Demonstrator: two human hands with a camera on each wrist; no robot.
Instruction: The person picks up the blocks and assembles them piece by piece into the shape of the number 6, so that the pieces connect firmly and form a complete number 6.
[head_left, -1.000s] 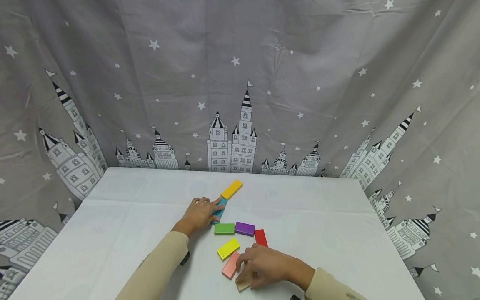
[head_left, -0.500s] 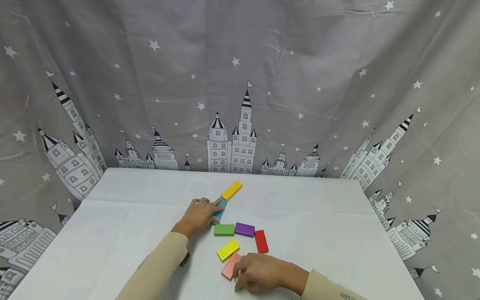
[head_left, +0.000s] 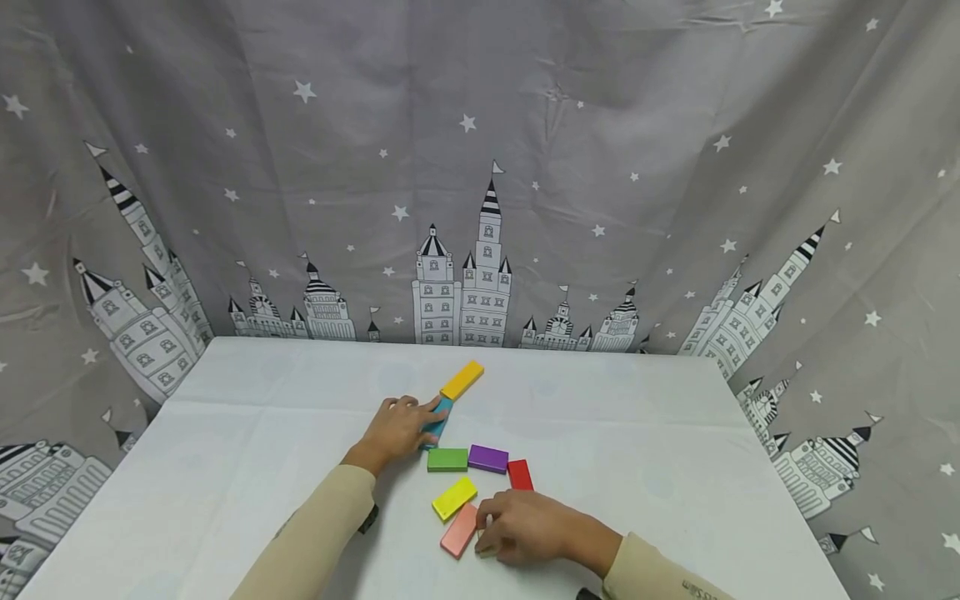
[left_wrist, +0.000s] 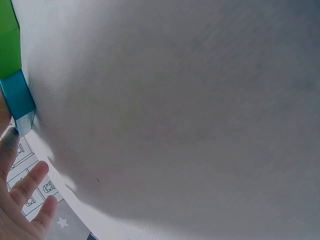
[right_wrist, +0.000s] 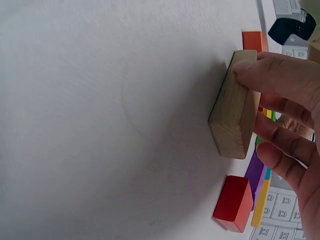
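A: What is the right hand (head_left: 532,527) doing?
B: It's pinching the plain wooden block (right_wrist: 231,112), thumb on one side and fingertips on the other, at the near end of the table (head_left: 637,433).

A: Is anything crowding it?
B: The pink block (head_left: 459,531) is lying just to its left, with the yellow block (head_left: 453,498) sitting just beyond. On the far side the red block (head_left: 520,474) is lying apart from the wooden one, and the hand is covering its near end from above.

A: Are the wooden and pink blocks touching?
B: I can't tell; the fingers are blocking that spot.

A: And the left hand (head_left: 396,429)?
B: Its fingers are spreading fairly straight, a couple touching the blue block (left_wrist: 19,93) and partly hiding it.

A: What's bordering that one?
B: The orange block (head_left: 462,380) is meeting its far end, and the green block (head_left: 447,460) is lying at its near end. The purple block (head_left: 488,459) is sitting right of green, leading toward red.

A: Behind everything?
B: A grey curtain (head_left: 600,125) is hanging, showing castles and stars.
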